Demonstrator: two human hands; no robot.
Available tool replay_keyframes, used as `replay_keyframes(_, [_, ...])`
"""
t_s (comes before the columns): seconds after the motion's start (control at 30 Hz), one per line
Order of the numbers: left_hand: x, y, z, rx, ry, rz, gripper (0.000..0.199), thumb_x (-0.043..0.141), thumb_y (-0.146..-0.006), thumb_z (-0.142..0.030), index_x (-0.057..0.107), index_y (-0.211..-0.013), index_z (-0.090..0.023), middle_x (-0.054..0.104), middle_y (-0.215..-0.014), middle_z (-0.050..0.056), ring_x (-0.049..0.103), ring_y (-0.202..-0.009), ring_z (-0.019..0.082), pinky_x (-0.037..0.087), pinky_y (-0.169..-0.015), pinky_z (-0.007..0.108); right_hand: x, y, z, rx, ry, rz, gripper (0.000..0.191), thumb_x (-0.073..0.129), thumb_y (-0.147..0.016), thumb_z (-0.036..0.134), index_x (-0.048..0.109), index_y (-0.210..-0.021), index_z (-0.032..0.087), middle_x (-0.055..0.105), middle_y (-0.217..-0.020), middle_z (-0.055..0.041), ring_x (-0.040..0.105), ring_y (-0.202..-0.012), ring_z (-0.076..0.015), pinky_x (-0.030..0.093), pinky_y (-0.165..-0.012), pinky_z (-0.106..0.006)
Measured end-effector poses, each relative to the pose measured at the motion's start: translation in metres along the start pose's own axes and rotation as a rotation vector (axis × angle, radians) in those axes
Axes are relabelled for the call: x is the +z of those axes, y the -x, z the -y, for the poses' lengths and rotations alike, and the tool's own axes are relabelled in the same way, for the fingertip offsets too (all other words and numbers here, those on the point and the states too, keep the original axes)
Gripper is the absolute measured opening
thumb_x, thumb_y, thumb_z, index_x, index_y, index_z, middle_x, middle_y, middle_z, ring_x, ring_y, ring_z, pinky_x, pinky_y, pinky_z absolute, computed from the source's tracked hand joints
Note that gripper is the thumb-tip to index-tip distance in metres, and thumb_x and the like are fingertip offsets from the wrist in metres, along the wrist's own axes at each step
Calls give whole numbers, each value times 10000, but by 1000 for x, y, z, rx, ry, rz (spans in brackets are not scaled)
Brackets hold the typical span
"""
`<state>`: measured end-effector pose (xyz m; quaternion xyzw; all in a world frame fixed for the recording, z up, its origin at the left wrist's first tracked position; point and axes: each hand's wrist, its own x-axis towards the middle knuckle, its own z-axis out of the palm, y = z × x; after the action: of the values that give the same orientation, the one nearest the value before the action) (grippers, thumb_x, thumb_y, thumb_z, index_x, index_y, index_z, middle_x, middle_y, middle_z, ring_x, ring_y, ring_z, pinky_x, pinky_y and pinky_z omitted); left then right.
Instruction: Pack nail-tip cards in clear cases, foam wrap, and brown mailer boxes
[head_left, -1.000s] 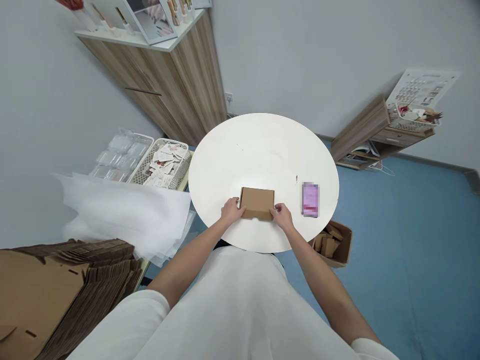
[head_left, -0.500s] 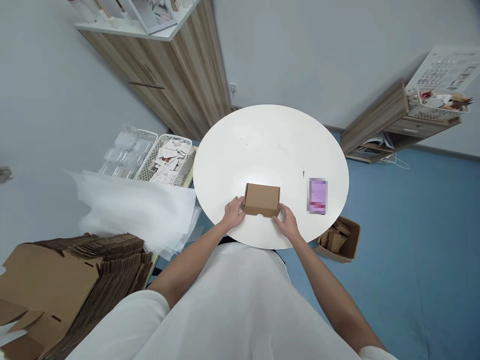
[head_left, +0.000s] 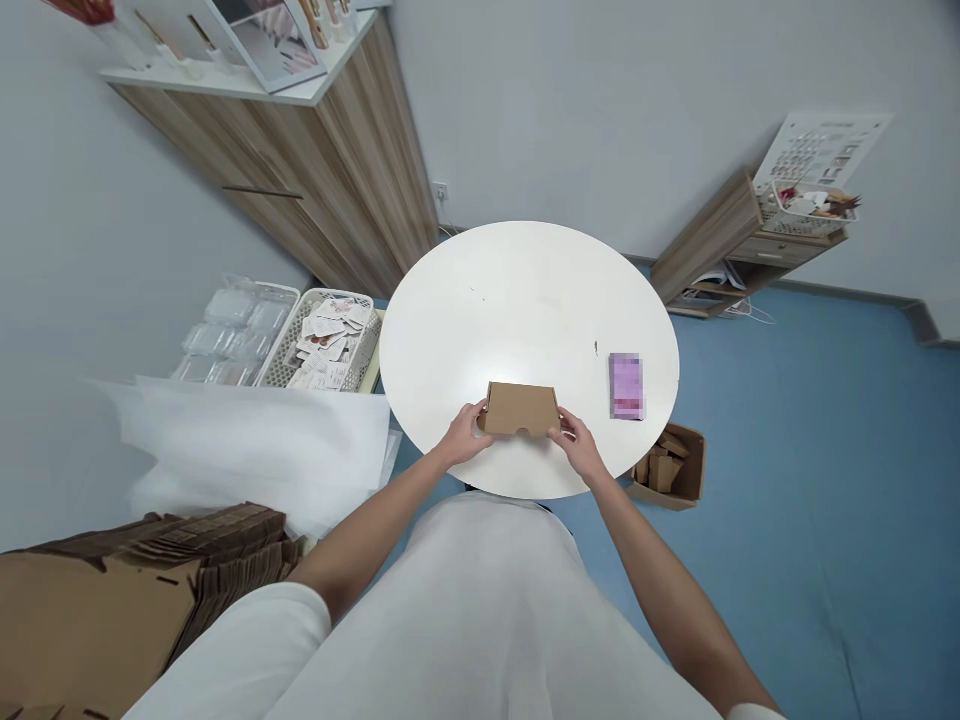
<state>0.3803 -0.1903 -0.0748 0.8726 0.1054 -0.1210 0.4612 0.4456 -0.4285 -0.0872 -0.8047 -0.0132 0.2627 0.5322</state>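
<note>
A small brown cardboard box [head_left: 521,408], lid closed, is at the near side of the round white table [head_left: 540,300]. My left hand [head_left: 466,436] grips the box's left end, thumb at the near corner and fingers along the side. At the right end, my right hand [head_left: 577,442] holds it the same way, fingers curled at the side and thumb near the front. The box appears tilted, and a shadow shows below its near edge. Whether it still touches the table I cannot tell. To the right lies a pixelated purple rectangular item [head_left: 626,386].
A carton of brown cardboard pieces [head_left: 686,480] stands on the floor at the right. On the left are a white basket of cards [head_left: 360,350], white sheets [head_left: 255,440] and stacked flat cardboard boxes [head_left: 97,620]. A wood-grain cabinet [head_left: 330,180] stands behind.
The box has tilted, with its near side looking raised, and both hands have moved with it. The camera view has shifted a little.
</note>
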Motion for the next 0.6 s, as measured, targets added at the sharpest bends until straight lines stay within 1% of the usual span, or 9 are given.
replay_keyframes(0.1, [-7, -2, -3, -7, 15, 30, 665, 631, -634, -333, 393, -1250, -248, 519, -1059, 65, 496, -971, 223, 409, -815, 316, -10, 6, 15, 70, -92, 64, 590, 515, -738, 482, 401, -1267, 248, 503, -1179, -58, 464, -1086, -193, 367, -939, -361])
replay_keyframes(0.17, [-10, -7, -3, 7, 14, 22, 613, 614, -655, -372, 426, -1221, -228, 523, -1052, 74, 502, -949, 223, 421, -772, 305, -15, 7, 23, 111, -143, 136, 613, 525, -739, 487, 387, -1283, 239, 500, -1196, -62, 466, -1087, -191, 371, -941, -344])
replay_keyframes(0.27, [-10, -17, -2, 15, -8, 1, 356, 507, -735, -329, 539, -1066, -203, 562, -970, 66, 523, -884, 211, 421, -731, 300, -18, 5, 29, 144, -133, 187, 674, 584, -706, 468, 370, -1297, 223, 504, -1193, -71, 478, -1071, -195, 375, -940, -345])
replay_keyframes(0.33, [-10, -24, -2, -7, -17, 8, 249, 438, -768, -289, 577, -951, -194, 583, -897, 55, 535, -819, 199, 419, -702, 298, -18, 1, 31, 146, -100, 178, 649, 570, -715, 479, 386, -1287, 234, 494, -1212, -70, 479, -1064, -200, 389, -923, -356])
replay_keyframes(0.4, [-10, -31, -3, -35, -23, 26, 236, 390, -790, -277, 579, -899, -189, 586, -852, 50, 535, -769, 189, 418, -676, 295, -17, -5, 32, 145, -80, 165, 588, 520, -745, 502, 412, -1268, 255, 473, -1246, -58, 480, -1060, -201, 410, -896, -356])
replay_keyframes(0.47, [-10, -36, -3, -58, -53, 40, 247, 364, -808, -289, 574, -888, -187, 576, -840, 53, 529, -745, 183, 416, -666, 296, -17, -12, 33, 143, -53, 151, 540, 473, -767, 521, 444, -1241, 265, 481, -1242, -43, 484, -1048, -199, 422, -876, -353])
replay_keyframes(0.53, [-10, -40, -3, -74, -103, 26, 256, 365, -817, -311, 570, -899, -184, 556, -855, 63, 523, -749, 184, 414, -676, 301, -17, -20, 35, 130, -9, 144, 502, 440, -777, 534, 491, -1198, 264, 532, -1179, -33, 491, -1021, -200, 425, -862, -356])
replay_keyframes(0.6, [-10, -42, -3, -88, -156, -21, 274, 375, -821, -342, 566, -930, -180, 526, -895, 80, 517, -784, 191, 413, -704, 308, -17, -26, 37, 121, 24, 136, 465, 429, -778, 540, 551, -1126, 257, 576, -1109, -29, 503, -978, -201, 439, -825, -348])
